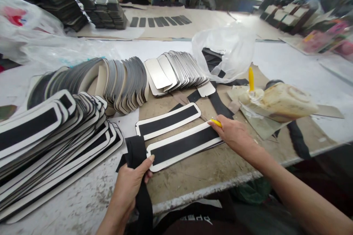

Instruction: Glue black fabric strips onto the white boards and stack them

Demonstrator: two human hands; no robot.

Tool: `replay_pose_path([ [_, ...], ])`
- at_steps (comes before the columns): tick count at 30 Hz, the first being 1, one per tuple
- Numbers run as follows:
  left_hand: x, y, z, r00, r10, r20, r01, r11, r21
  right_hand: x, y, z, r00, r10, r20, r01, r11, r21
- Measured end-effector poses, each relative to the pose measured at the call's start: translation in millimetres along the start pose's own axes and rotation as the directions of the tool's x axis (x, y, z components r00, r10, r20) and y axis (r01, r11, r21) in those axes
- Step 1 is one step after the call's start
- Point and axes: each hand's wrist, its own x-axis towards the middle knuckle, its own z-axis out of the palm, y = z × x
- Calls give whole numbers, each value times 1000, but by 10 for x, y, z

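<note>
Illegible white lettering (195,218) on the dark garment (228,224).

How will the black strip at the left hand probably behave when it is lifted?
The black strip is probably floppy, because it bends and droops around the left hand. It may be light, since it looks thin. It seems unlikely to roll, being flat and wide.

A workshop, shown by stacked cut panels (59,150) along a grimy worktable (88,194).

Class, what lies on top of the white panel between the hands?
A black strip runs along the white panel; the right hand, gripping a yellow tool, hides one end.
</note>
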Motion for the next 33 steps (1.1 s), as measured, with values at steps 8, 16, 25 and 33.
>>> replay_pose_path([
  [8, -34, 33, -96, 997, -67, -30, 61, 985, -163, -117, 354, 70, 981, 77, -179, -3, 924, 382],
  [16, -126, 103, -147, 999, -43, 21, 45, 992, -119, -256, 216, -79, 974, -60, 218, -165, 467, 869],
  [25, -195, 80, -138, 1000, -25, -7, 24, 995, -101, -389, 88, -95, 934, -45, 355, -348, 119, 930],
  [33, -223, 11, -132, 999, -36, -28, 34, 998, -58, -435, 92, -25, 950, 33, 312, -313, 105, 944],
])
